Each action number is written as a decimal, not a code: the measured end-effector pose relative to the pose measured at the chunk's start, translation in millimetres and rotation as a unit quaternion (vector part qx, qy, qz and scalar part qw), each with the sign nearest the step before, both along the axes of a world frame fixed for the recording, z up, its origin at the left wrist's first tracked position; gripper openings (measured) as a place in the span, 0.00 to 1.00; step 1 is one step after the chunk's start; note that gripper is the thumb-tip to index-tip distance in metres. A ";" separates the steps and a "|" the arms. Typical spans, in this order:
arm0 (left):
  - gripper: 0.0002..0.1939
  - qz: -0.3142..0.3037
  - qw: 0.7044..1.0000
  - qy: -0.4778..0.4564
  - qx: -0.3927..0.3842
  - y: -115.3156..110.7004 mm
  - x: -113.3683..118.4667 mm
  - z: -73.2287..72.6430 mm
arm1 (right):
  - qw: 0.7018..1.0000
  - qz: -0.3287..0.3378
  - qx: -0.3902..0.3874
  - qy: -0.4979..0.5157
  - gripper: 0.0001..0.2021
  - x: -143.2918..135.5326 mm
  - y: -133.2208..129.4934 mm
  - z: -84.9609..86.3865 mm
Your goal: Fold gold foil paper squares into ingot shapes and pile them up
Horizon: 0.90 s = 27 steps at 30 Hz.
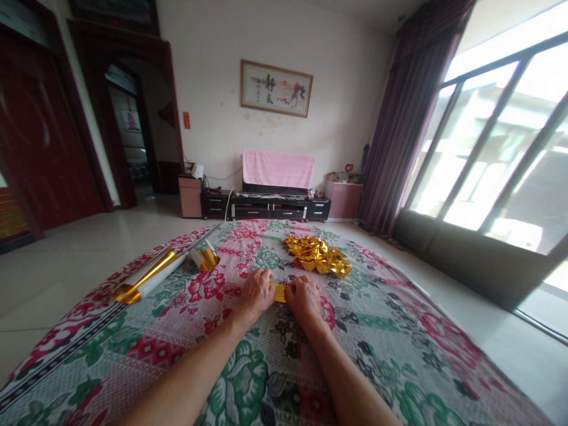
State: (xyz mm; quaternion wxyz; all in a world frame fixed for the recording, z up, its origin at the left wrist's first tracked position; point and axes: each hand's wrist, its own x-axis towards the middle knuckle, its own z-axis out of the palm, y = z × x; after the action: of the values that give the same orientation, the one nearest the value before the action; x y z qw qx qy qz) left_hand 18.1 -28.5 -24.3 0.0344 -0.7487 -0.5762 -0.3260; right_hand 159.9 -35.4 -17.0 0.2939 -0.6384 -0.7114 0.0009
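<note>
A small piece of gold foil paper (280,293) lies between my two hands, low over the patterned cloth (239,378). My left hand (258,291) pinches its left end with curled fingers. On the right end, the fingers of my right hand (303,299) are closed in the same way. Just beyond my right hand is a pile of folded gold foil pieces (317,254). Both hands rest at about the same distance from me, a short gap apart.
On the cloth's left side lie a long roll of gold and white sheet (151,275) and a shorter curled gold piece (205,258). Past the cloth's far edge stands a low black cabinet (268,208) with a pink cloth (278,168) above it. Windows are at the right.
</note>
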 end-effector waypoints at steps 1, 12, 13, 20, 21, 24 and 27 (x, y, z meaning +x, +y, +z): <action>0.07 -0.002 1.000 0.001 -0.002 0.3 -0.2 0.0 | 1.000 0.000 -0.001 0.000 0.10 0.0 0.3 -0.3; 0.09 -0.013 0.999 0.024 -0.021 1.3 -0.6 1.0 | 1.000 0.006 0.012 0.013 0.07 0.1 -0.9 -0.4; 0.08 -0.021 0.999 0.020 -0.023 1.6 -1.6 1.1 | 1.000 0.013 0.008 0.009 0.08 0.5 -1.5 0.2; 0.07 -0.065 0.997 0.021 -0.034 3.0 -9.0 1.1 | 0.999 0.050 0.020 0.006 0.08 6.1 -3.1 -1.9; 0.08 -0.065 0.997 0.028 -0.032 2.5 -9.3 1.1 | 0.998 0.054 0.021 0.005 0.07 6.6 -3.7 -2.9; 0.13 -0.063 0.996 0.054 -0.026 0.3 -10.0 2.0 | 0.998 0.060 0.019 0.001 0.07 7.2 -6.6 -5.6; 0.14 -0.070 0.995 0.066 -0.035 -2.3 -11.9 4.4 | 0.998 0.058 0.012 -0.010 0.09 7.5 -10.4 -7.2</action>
State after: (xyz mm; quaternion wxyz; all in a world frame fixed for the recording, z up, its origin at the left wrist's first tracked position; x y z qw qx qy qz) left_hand 6.2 -30.8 -19.8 0.0236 -0.8077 -0.5300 -0.2573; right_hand 167.5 -45.8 -24.1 0.2941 -0.5928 -0.7497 0.0032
